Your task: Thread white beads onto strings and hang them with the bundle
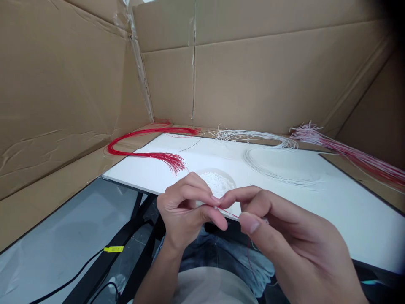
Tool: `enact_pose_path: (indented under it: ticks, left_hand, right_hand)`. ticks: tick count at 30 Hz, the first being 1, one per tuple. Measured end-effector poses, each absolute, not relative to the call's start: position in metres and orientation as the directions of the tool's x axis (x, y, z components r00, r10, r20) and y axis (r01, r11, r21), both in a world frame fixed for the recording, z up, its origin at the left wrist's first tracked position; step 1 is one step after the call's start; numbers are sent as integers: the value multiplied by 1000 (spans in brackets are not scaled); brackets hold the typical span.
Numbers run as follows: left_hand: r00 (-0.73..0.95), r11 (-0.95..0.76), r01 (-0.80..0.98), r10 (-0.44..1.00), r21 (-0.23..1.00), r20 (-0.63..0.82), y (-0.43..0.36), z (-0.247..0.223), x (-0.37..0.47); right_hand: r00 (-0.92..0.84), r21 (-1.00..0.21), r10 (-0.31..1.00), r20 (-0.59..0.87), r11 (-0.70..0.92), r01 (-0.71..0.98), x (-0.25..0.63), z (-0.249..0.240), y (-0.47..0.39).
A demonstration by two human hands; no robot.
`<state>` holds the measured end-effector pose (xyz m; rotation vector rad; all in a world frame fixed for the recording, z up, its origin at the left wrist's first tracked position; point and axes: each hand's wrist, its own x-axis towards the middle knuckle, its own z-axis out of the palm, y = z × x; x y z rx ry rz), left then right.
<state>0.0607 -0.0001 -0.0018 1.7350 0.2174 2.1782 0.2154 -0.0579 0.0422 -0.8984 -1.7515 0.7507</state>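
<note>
Close together over the table's front edge, my two hands hold a thin red wire (234, 215). At its left end, my left hand (183, 207) pinches the wire between thumb and finger. A tiny white piece (216, 207) shows at those fingertips. My right hand (284, 228) is closed on the wire a little farther right, its index fingertip nearly touching the left fingers. Thin strands hang below the right hand. Just behind the hands lies a pile of small white pieces (218, 180) in a shallow round dish, partly hidden by the fingers.
A curved bundle of red wires (136, 154) lies at the table's back left. White wires (268, 137) lie behind and to the right, with a pink-red bundle (357, 150) at far right. Cardboard walls (253, 76) enclose the white table (209, 150). A black cable with a yellow tag (114, 249) is lower left.
</note>
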Motion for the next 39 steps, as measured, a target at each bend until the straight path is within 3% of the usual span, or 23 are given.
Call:
enact_pose_path:
  ticks: [8, 15, 32, 39]
  left_hand:
    - [-123, -972, 128, 181, 197, 976, -3, 1, 52]
    - [-27, -955, 255, 150, 152, 988, -7, 1, 47]
    - [-54, -961, 229, 150, 158, 987, -6, 1, 51]
    - [-66, -962, 228, 138, 150, 988, -8, 3, 50]
  right_hand:
    - [-225, -788, 849, 478, 528, 317, 219, 43, -58]
    - [-242, -809, 868, 433, 493, 320, 222, 44, -58]
    - [-197, -765, 853, 484, 521, 378, 217, 45, -58]
    - [-258, -664, 789, 558, 611, 432, 215, 45, -61]
